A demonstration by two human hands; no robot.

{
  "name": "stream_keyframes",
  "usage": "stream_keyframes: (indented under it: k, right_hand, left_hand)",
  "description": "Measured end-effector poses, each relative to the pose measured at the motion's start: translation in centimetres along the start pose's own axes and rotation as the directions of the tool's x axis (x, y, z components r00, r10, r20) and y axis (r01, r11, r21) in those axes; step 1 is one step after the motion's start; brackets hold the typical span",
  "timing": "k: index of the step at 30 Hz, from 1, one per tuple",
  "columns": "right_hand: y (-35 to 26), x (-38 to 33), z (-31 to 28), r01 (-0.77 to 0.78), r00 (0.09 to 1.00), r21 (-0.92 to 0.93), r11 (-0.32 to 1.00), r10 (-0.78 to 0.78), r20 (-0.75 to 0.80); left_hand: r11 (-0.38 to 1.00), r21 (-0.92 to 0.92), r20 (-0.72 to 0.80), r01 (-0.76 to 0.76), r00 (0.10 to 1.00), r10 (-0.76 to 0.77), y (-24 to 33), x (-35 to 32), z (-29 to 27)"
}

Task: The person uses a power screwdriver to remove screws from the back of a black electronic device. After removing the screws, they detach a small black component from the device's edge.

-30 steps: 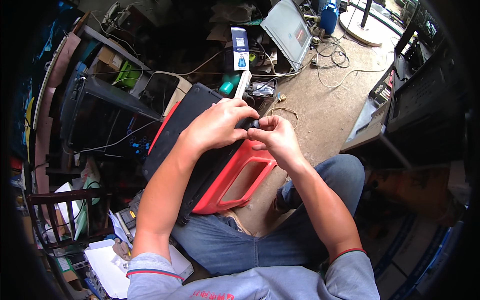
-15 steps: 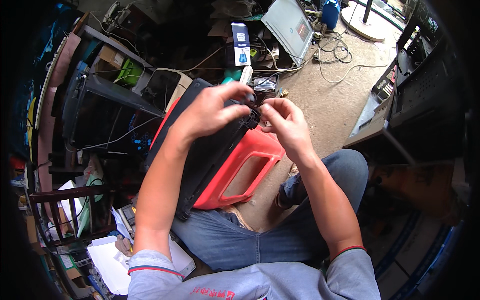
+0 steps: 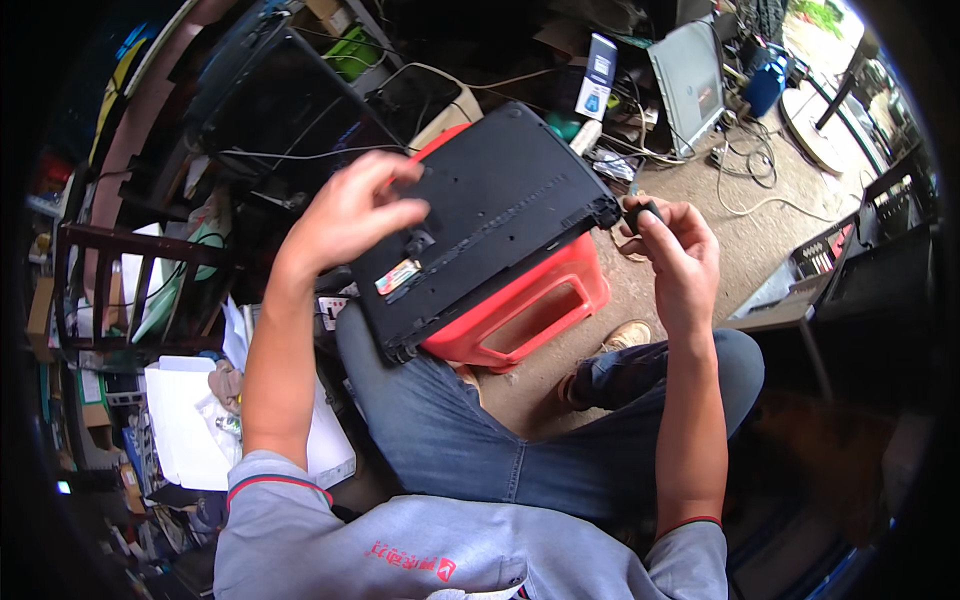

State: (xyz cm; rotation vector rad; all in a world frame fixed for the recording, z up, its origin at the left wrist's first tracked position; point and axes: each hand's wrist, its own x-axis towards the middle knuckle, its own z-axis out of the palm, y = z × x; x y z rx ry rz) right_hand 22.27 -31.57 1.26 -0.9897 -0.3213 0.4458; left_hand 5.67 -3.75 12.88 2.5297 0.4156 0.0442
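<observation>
A black laptop (image 3: pixel 500 190) lies underside up on a red plastic stool (image 3: pixel 470 345) in front of my knees. Its small bay at the near left is uncovered, showing a memory module (image 3: pixel 398 277). Over the laptop's left side is my left hand (image 3: pixel 352 212), fingers apart and holding nothing; whether it touches the casing I cannot tell. Just right of the laptop's hinge corner (image 3: pixel 603 212), my right hand (image 3: pixel 682 248) pinches a small black piece (image 3: pixel 643 213). The fingers partly cover that piece, and its exact kind is unclear.
A grey laptop (image 3: pixel 688 85) stands open at the back right, near a blue bottle (image 3: pixel 765 82) and loose cables (image 3: pixel 750 160) on the floor. A blue-and-white box (image 3: pixel 597 78) stands behind the stool. White packaging (image 3: pixel 185 420) lies at my left, computer cases (image 3: pixel 860 260) at right.
Both hands were together at the laptop's hinge corner. The left has moved leftward over the casing; the right has drawn away with the small black piece. The view has shifted too.
</observation>
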Motion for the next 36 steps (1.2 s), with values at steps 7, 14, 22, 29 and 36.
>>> stream_keyframes:
  k: [7,14,22,29,36]
  right_hand:
    - [3.1,-1.2,2.7,-0.042,0.992,-0.254,0.966,0.07,0.103]
    - [6.4,-6.4,6.7,-0.162,0.956,-0.266,0.95,0.218,0.195]
    - [2.0,-8.4,6.6,-0.14,0.974,-0.134,0.981,0.16,0.158]
    - [-17.4,-7.2,0.8,0.343,0.912,-0.598,0.725,-0.408,0.029]
    - [-45.3,-3.3,-6.4,-0.05,0.768,-0.999,0.008,-0.639,-0.044]
  left_hand:
    - [0.987,0.15,-0.258,-0.064,0.961,0.102,-4.9,-5.3,6.6]
    - [0.991,-0.022,-0.429,-0.133,0.897,0.111,-3.0,-4.9,8.9]
    - [0.834,0.012,-0.414,-0.552,0.757,0.506,6.0,-5.5,12.0]
    - [0.803,-0.112,-0.313,-0.585,0.788,0.53,9.3,-6.9,10.3]
    - [0.837,-0.176,-0.24,-0.519,0.847,0.474,6.1,-7.8,8.0]
